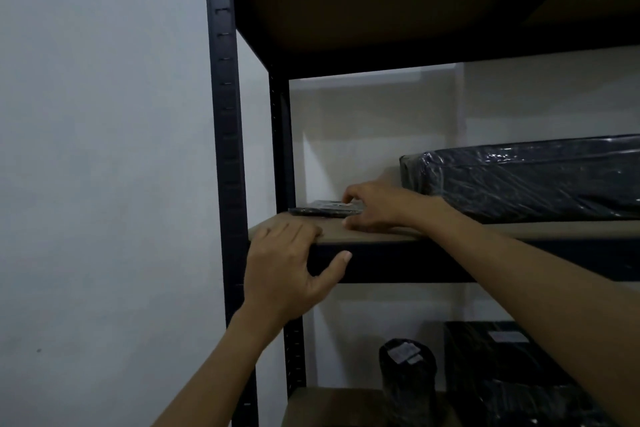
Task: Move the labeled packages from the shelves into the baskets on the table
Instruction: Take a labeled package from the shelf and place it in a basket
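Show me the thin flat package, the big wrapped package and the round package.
thin flat package [318,212]: head view, front edge.
big wrapped package [519,187]: head view, front side.
round package [408,388]: head view, upper side.

Dim, bluish, underexposed throughout. Brightest patch: back wall [381,114] behind shelving, 1 o'clock. Underside of upper shelf board [398,10] in deep shadow, 12 o'clock. Glare streaks on wrapped large package [536,180], 3 o'clock. Lower packages [502,357], 5 o'clock, near black. Right hand [381,208] and flat package [322,210] soft, grainy. Post [225,114] slightly bowed, 10 o'clock.
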